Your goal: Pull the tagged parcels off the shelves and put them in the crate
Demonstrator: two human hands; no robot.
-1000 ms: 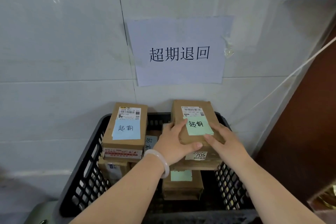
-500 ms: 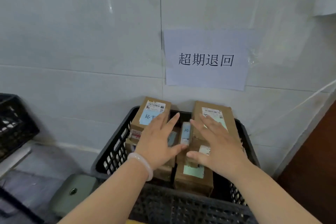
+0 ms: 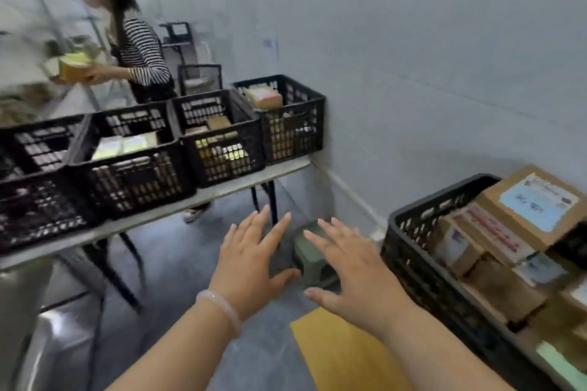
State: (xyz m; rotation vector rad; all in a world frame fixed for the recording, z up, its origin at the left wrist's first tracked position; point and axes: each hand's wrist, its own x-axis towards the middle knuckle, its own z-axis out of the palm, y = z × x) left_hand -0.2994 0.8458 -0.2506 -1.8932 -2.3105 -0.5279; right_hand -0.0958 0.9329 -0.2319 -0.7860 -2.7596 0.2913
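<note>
The black crate [image 3: 413, 251] sits at the right edge, full of brown cardboard parcels. The top parcel [image 3: 527, 209] carries a blue tag; a green tag [image 3: 559, 365] shows lower down. My left hand [image 3: 251, 257], with a pale bracelet on the wrist, hovers open over the floor to the left of the crate. My right hand [image 3: 352, 270] is beside it, fingers spread, holding nothing. Both hands are clear of the crate and the parcels.
A long table [image 3: 203, 197] on the left bears a row of black crates [image 3: 219, 133] with parcels inside. A person in a striped top [image 3: 143, 54] stands behind it holding a box. A small green stool [image 3: 308, 251] stands on the floor, and a yellow board [image 3: 343, 355] lies below my right arm.
My hands let go of the parcel laid in the crate and drew back empty. My view swung left, so the crate now sits at the right and the table has come into sight.
</note>
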